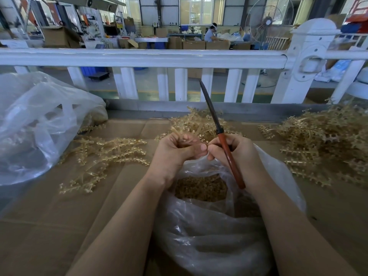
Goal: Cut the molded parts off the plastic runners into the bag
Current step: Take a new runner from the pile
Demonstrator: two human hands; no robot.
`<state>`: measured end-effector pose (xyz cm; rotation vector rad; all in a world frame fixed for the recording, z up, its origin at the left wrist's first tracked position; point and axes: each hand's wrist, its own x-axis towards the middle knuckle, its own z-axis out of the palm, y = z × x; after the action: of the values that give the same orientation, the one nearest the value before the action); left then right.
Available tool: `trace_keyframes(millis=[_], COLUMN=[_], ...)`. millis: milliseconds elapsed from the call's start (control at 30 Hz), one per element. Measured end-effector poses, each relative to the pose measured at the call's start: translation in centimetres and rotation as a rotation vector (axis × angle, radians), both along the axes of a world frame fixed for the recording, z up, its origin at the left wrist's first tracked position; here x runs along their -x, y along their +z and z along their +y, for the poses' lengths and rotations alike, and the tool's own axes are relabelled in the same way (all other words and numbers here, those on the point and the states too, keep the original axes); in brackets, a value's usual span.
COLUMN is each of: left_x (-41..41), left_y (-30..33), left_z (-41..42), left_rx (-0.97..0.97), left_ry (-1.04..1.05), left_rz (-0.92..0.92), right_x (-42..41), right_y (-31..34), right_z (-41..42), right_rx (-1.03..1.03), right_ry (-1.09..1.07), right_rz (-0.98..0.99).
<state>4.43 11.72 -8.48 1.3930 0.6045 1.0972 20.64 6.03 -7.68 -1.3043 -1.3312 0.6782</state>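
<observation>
My left hand [175, 151] is curled around a pale amber plastic runner [184, 138], pinching it above the clear bag [211, 234]. My right hand [233, 152] grips scissors with a red-brown handle [230, 159]; the dark blades [211, 108] point up and away, closed together. Both thumbs meet over the bag's mouth. Inside the bag lies a mound of small amber cut parts [201, 188]. Piles of runners lie to the left [107, 154], behind the hands [199, 122] and at the right [326, 144].
Flattened cardboard [59, 226] covers the table. A big crumpled clear bag [37, 124] sits at the left. A white railing [159, 58] with a thick post [306, 62] runs along the table's far edge. Beyond it, a person works among boxes.
</observation>
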Motion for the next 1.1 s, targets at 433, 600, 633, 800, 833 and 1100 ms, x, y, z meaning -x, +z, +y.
trace_keyframes(millis=[433,600,633,800,833,1100], left_x=[0.3,1.0,1.0,0.8,0.9,0.7], left_y=[0.3,0.5,0.6,0.6,0.6,0.3], left_z=[0.3,0.7,0.7,0.6,0.6,0.5], left_rx=[-0.017,0.0,0.003,0.048,0.051,0.034], left_ry=[0.214,0.337,0.346,0.352,0.354,0.312], left_rz=[-0.148,-0.213,-0.228,-0.293,-0.28,-0.18], right_x=[-0.4,-0.7,-0.7,-0.7,-0.7,-1.0], right_y=[-0.4,-0.5,-0.6,-0.9,-1.0,-1.1], right_z=[-0.4,-0.5,-0.6,-0.5,-0.5,-0.2], right_rx=[-0.073,-0.121,-0.121,-0.087,-0.08,-0.033], right_ry=[-0.213,-0.257,-0.265,-0.288,-0.294,-0.299], right_rz=[-0.493,-0.743,-0.775,-0.824,-0.822,-0.814])
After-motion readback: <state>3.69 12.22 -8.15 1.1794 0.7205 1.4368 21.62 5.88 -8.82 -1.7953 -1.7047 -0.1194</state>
